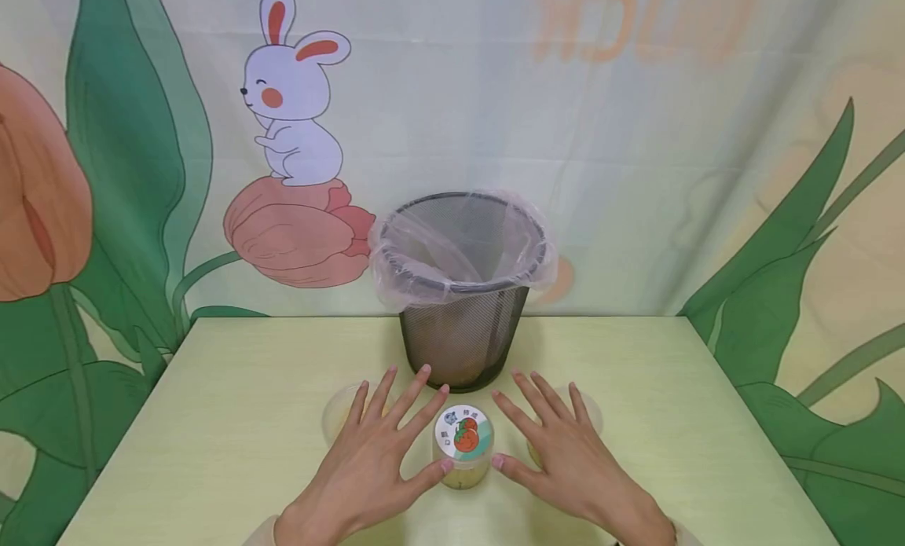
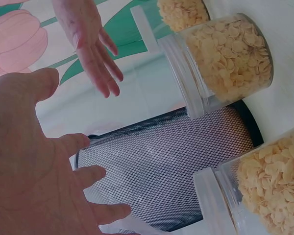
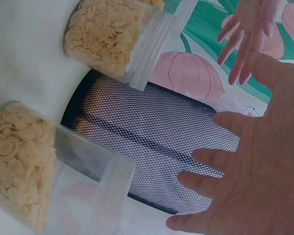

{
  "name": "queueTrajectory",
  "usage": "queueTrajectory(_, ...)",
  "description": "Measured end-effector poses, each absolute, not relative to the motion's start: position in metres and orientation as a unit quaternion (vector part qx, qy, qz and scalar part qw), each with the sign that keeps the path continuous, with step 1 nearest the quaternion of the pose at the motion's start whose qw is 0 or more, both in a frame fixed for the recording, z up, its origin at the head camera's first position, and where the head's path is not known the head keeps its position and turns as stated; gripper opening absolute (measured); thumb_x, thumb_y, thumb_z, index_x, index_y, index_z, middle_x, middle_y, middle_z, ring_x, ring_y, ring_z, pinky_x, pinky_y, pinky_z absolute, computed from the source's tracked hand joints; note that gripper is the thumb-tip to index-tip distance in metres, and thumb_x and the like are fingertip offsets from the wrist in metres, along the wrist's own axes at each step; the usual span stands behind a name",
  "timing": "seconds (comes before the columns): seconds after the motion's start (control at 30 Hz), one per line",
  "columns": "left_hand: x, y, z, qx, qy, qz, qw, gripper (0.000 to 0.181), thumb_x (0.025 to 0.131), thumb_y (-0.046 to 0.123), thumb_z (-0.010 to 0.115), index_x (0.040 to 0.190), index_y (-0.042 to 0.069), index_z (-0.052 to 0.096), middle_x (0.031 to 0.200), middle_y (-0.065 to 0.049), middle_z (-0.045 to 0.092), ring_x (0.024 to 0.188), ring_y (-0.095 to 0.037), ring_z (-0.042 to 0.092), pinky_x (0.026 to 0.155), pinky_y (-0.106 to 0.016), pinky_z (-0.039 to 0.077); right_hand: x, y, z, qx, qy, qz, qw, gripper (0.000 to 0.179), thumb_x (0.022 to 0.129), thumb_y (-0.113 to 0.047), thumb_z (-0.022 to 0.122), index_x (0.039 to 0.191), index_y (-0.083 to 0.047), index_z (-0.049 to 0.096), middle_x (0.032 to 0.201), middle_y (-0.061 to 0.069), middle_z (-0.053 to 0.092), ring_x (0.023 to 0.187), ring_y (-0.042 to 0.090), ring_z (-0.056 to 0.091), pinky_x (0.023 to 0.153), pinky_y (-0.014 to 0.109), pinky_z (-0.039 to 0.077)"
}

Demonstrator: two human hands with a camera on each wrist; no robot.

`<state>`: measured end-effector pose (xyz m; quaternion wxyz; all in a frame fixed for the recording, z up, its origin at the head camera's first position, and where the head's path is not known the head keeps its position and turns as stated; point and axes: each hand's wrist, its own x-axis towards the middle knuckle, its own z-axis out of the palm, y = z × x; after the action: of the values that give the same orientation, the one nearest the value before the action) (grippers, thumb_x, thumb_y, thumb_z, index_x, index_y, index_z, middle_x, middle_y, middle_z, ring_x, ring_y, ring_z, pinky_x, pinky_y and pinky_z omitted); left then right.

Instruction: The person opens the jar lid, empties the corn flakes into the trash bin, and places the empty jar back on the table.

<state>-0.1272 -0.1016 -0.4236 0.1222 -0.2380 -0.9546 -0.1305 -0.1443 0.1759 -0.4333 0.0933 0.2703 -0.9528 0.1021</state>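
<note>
My left hand and right hand are held palm down, fingers spread, above the table. Neither hand holds anything. Between them stands a clear plastic jar upright, its round lid bearing a tomato picture. My thumbs are close to its two sides; the wrist views show a gap around it. Partly hidden under the left hand is a second jar; a third jar is mostly behind the right hand. Pale yellow flakes fill much of the middle jar, left jar and right jar.
Behind the jars stands a black mesh wastebasket with a clear pinkish bag folded over its rim. The pale green table ends at a printed curtain with a rabbit and tulips.
</note>
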Motion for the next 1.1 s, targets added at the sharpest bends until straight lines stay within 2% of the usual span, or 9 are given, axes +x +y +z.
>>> queueTrajectory(0.27,-0.125,-0.1,-0.426,-0.241,-0.954,-0.139,0.116,0.074,0.09,0.073,0.043,0.154,0.039,0.025,0.166,0.009,0.012,0.152,-0.038,0.014,0.117,-0.066,0.016,-0.14,0.176,-0.434,0.263,-0.955,0.105,0.09,0.076,0.091,-0.07,0.045,0.155,-0.035,0.026,0.165,0.0,0.018,0.152,0.031,0.021,0.116,0.068,0.014)
queueTrajectory(0.53,-0.125,-0.1,-0.426,-0.248,-0.95,-0.128,0.14,0.075,0.09,0.072,0.043,0.155,0.038,0.024,0.166,0.006,0.016,0.152,-0.037,0.015,0.117,-0.065,0.018,-0.143,0.181,-0.43,0.254,-0.958,0.098,0.093,0.079,0.089,-0.073,0.046,0.156,-0.038,0.021,0.165,0.0,0.018,0.151,0.031,0.022,0.116,0.068,0.013)
queueTrajectory(0.73,-0.125,-0.098,-0.425,-0.248,-0.95,-0.131,0.141,0.075,0.09,0.072,0.044,0.155,0.038,0.024,0.166,0.007,0.014,0.153,-0.035,0.013,0.117,-0.065,0.018,-0.146,0.187,-0.425,0.246,-0.96,0.097,0.095,0.081,0.088,-0.071,0.051,0.155,-0.035,0.025,0.165,0.002,0.021,0.151,0.032,0.023,0.116,0.068,0.013)
queueTrajectory(1.1,-0.125,-0.09,-0.423,-0.262,-0.941,-0.131,0.172,0.075,0.09,0.069,0.049,0.154,0.033,0.032,0.165,0.002,0.021,0.151,-0.036,0.02,0.115,-0.064,0.024,-0.155,0.204,-0.421,0.239,-0.959,0.098,0.115,0.083,0.085,-0.064,0.063,0.154,-0.033,0.029,0.163,0.005,0.025,0.149,0.033,0.025,0.114,0.069,0.018)
